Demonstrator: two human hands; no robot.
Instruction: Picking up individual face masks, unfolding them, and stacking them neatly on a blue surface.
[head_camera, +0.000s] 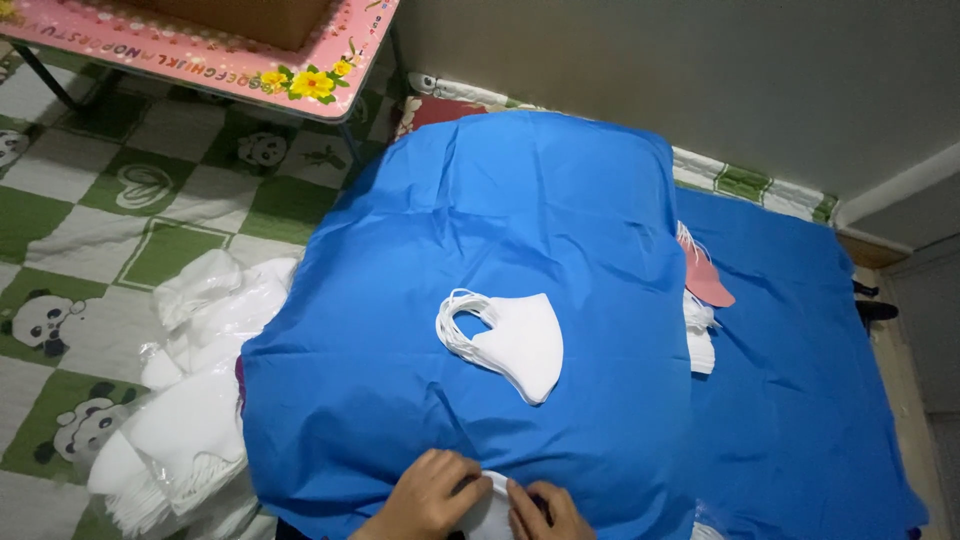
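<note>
Gripping a white mask (490, 510), both hands (480, 500) on blue cloth (500, 220).

I see bare blue cloth (520, 200) across the far half of the raised surface, open for a hand to cross. The stack of white masks (515, 340) sits in the middle, blocking a straight reach from near to far; there is room to its left and right. Off the left edge, bagged white masks (190, 420) crowd the floor. On the right, another mask pile (700, 335) stands beside the edge.
</note>
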